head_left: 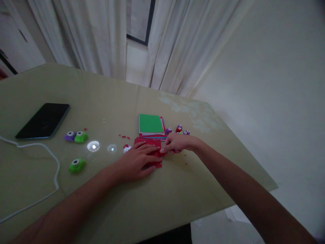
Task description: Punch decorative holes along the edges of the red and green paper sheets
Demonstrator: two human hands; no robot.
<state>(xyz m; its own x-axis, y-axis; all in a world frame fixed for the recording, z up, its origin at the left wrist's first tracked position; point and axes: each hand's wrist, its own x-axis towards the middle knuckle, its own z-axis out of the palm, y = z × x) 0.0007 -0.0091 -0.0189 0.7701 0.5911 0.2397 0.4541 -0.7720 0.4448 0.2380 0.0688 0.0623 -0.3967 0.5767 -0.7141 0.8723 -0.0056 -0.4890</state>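
Left of the left grip (138,161), well apart, lay a tablet (43,121), and nearer it a green toy (80,136). That grip was released, its palm flat on a red sheet (156,142), probably to keep it from sliding. Just beyond the sheet sat a paper stack (151,124). At the sheet's right edge, the right grip (175,142) was clenched, seemingly for close control; whether it pinched paper was hidden. Small toys (179,128) stood just beyond it.

Dim, flat light; soft shadows under the hands (139,159). Small bright glare spots left of centre. Fine detail looks soft, and wide-angle distortion stretches the frame's edges.
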